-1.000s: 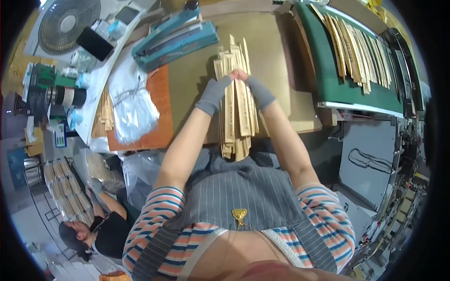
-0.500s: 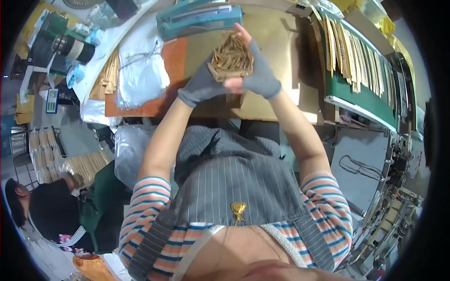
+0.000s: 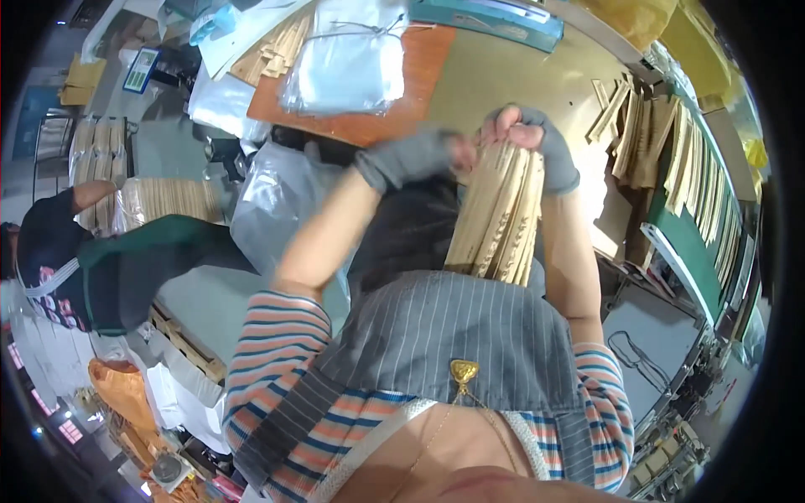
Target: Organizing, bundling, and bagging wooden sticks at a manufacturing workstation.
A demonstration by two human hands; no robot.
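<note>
A bundle of brown paper bags (image 3: 495, 220), folded flat, hangs lengthwise in front of my apron, its lower end close to my lap. My right hand (image 3: 549, 147), in a grey fingerless glove, is closed on the bundle's upper end, fingers curled over the top. My left hand (image 3: 415, 159), gloved alike, is beside the bundle's upper left edge. Motion smears its fingers, so I cannot tell whether they grip the paper.
Clear plastic bags (image 3: 348, 59) lie on the orange board (image 3: 432, 63) at the table's far left. More brown paper bags (image 3: 641, 130) stand along the green rack (image 3: 692, 251) at right. A blue box (image 3: 495, 21) sits at the back. Another person (image 3: 109, 260) works at left.
The bundle has come down and toward me from above the table, turning from its crumpled end view to its long side. My left hand has shifted from under it to its side. The view has swung.
</note>
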